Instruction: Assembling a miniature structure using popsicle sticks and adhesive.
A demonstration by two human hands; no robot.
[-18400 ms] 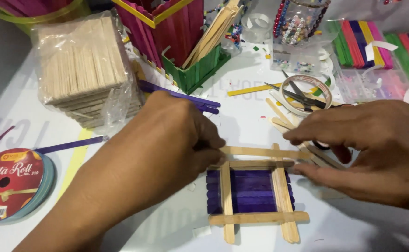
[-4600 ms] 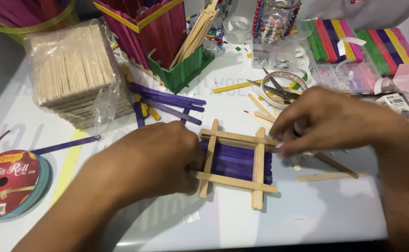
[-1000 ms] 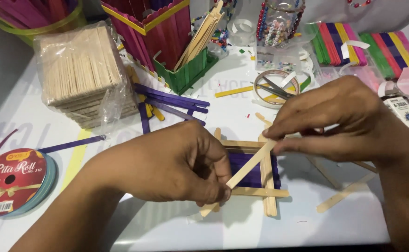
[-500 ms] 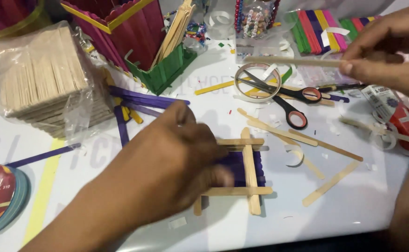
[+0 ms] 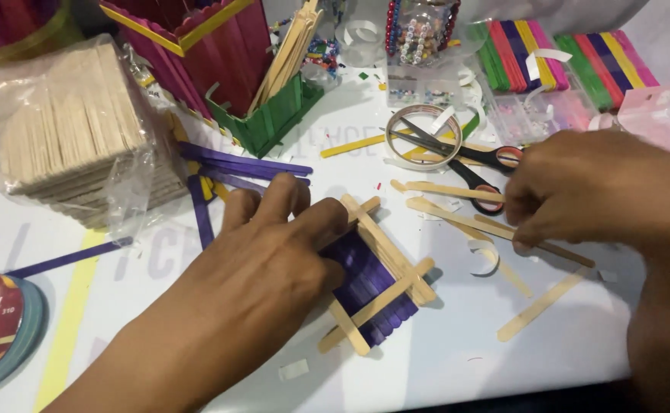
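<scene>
My left hand (image 5: 270,268) lies flat on a small panel of purple craft sticks (image 5: 369,279), pressing its left side to the white table (image 5: 457,359). Plain wooden sticks cross the panel as a frame, and it sits turned at an angle. To the right, my right hand (image 5: 591,199) is down on the table, its fingertips pinched on one long plain wooden stick (image 5: 457,216) among several loose ones. The thumb side of that grip is hidden under the hand.
Scissors (image 5: 468,159) and a tape roll (image 5: 420,131) lie behind the loose sticks. A wrapped pack of plain sticks (image 5: 75,138) stands at left, beside loose purple sticks (image 5: 243,164), a magenta stick box (image 5: 212,46) and a green holder (image 5: 277,122). Coloured stick bundles (image 5: 556,53) are far right.
My right hand has come down from the upper right onto the loose sticks beside the scissors. The panel under my left hand has turned to a diagonal.
</scene>
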